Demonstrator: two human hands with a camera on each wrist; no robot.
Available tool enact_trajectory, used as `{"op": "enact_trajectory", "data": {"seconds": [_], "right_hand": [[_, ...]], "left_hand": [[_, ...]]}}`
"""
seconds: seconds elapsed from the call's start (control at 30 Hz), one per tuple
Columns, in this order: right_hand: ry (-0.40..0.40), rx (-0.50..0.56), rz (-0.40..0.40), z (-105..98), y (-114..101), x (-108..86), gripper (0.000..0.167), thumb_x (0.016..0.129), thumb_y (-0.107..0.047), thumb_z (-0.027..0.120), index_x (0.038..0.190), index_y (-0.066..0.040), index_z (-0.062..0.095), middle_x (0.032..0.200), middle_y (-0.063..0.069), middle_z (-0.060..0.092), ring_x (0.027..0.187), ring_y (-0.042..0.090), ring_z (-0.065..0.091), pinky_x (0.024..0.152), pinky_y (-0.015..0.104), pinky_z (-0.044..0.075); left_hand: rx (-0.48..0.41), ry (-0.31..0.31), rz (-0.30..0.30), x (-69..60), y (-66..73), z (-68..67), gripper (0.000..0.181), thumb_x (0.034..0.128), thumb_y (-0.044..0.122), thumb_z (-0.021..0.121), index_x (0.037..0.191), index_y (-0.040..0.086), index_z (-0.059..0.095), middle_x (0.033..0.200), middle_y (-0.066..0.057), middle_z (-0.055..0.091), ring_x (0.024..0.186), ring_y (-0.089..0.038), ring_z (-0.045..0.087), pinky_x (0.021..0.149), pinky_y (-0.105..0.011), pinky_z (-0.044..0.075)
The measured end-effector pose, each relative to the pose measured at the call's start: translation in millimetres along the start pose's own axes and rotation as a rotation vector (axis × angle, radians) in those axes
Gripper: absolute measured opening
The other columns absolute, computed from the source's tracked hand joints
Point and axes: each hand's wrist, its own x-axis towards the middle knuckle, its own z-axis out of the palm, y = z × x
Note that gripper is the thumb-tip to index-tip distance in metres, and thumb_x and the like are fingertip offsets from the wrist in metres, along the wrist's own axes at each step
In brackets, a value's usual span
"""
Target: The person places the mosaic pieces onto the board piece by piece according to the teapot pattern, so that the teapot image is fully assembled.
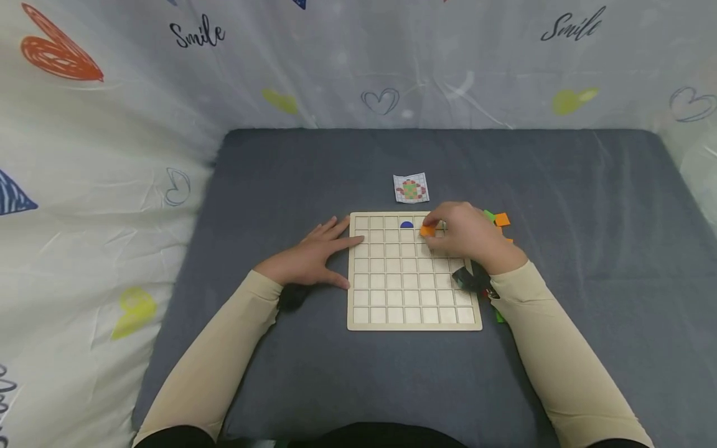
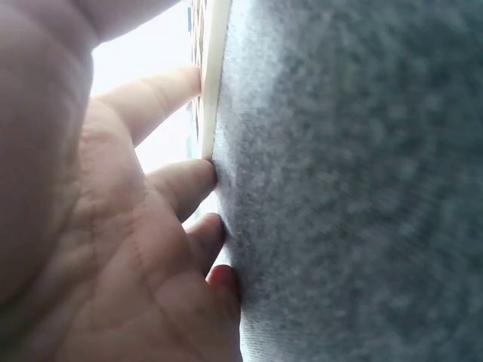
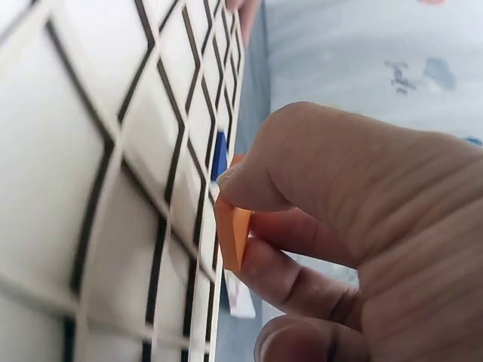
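A pale wooden grid board (image 1: 414, 326) lies flat on the grey cloth. My left hand (image 1: 315, 256) has its fingers spread and touches the board's left edge; in the left wrist view, fingertips (image 2: 198, 177) rest against the rim and the cloth. My right hand (image 1: 470, 235) pinches an orange tile (image 1: 427, 231) between thumb and fingers, over the upper right part of the board. The right wrist view shows that orange tile (image 3: 232, 235) tilted, close to the grid. A blue half-round piece (image 1: 406, 224) sits in a top-row cell, left of the orange tile.
Beyond the board lies a small card (image 1: 411, 188) printed with a red, green and orange pattern on a grid. Several loose tiles, among them an orange one (image 1: 501, 219) and a green one (image 1: 500, 317), lie right of the board, partly hidden by my right arm.
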Motion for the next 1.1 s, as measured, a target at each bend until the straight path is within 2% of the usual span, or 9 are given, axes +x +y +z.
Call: {"op": "enact_trajectory", "data": {"seconds": [0.13,0.23,0.37,0.47,0.73,1.1], "right_hand": [[-0.025,-0.013,-0.07,6,-10,2.5,0.026,0.086,-0.015,0.076,0.11,-0.009,0.083,0.109,0.006,0.077,0.092,0.024,0.068,0.072,0.041,0.054],[-0.051,-0.036,-0.1,10,-16,4.1,0.026,0.088,-0.017,0.079,0.112,-0.01,0.083,0.111,0.004,0.076,0.096,0.023,0.069,0.075,0.044,0.057],[-0.084,-0.081,-0.108,15,-20,4.5,0.025,0.09,-0.02,0.08,0.114,-0.012,0.082,0.113,0.002,0.074,0.101,0.023,0.07,0.082,0.046,0.058],[-0.094,-0.109,-0.12,16,-22,4.1,0.025,0.091,-0.019,0.079,0.115,-0.012,0.082,0.114,0.002,0.073,0.098,0.022,0.07,0.079,0.044,0.059],[-0.064,-0.113,-0.19,19,-18,7.7,0.024,0.092,-0.014,0.08,0.116,-0.01,0.082,0.113,0.004,0.071,0.09,0.021,0.069,0.073,0.039,0.06],[-0.041,-0.061,-0.211,18,-19,11.3,0.024,0.094,-0.016,0.082,0.118,-0.013,0.082,0.107,0.0,0.068,0.085,0.016,0.067,0.069,0.034,0.056]], "left_hand": [[0.017,-0.008,-0.002,0.7,-2.0,1.1,0.101,0.084,0.049,0.086,0.167,0.028,0.033,0.178,-0.003,-0.003,0.163,-0.03,-0.01,0.131,-0.054,0.001],[0.029,-0.016,-0.002,2.9,-2.3,2.1,0.101,0.0839,0.05,0.086,0.167,0.029,0.033,0.178,-0.002,-0.003,0.163,-0.03,-0.011,0.131,-0.055,0.002],[0.037,-0.023,0.016,7.2,-2.1,3.9,0.101,0.084,0.052,0.085,0.167,0.03,0.032,0.178,-0.002,-0.004,0.163,-0.03,-0.011,0.131,-0.056,0.002],[0.028,-0.028,0.022,9.0,-1.3,4.5,0.101,0.084,0.052,0.085,0.167,0.03,0.032,0.178,-0.002,-0.004,0.163,-0.029,-0.01,0.131,-0.055,0.002],[0.012,-0.018,0.002,5.0,0.7,1.8,0.101,0.0836,0.05,0.087,0.166,0.029,0.033,0.178,-0.002,-0.003,0.163,-0.029,-0.01,0.13,-0.058,0.004],[0.009,-0.002,-0.004,-0.9,0.6,-1.5,0.101,0.0832,0.049,0.088,0.166,0.028,0.034,0.178,-0.002,-0.002,0.163,-0.029,-0.009,0.13,-0.058,0.004]]}}
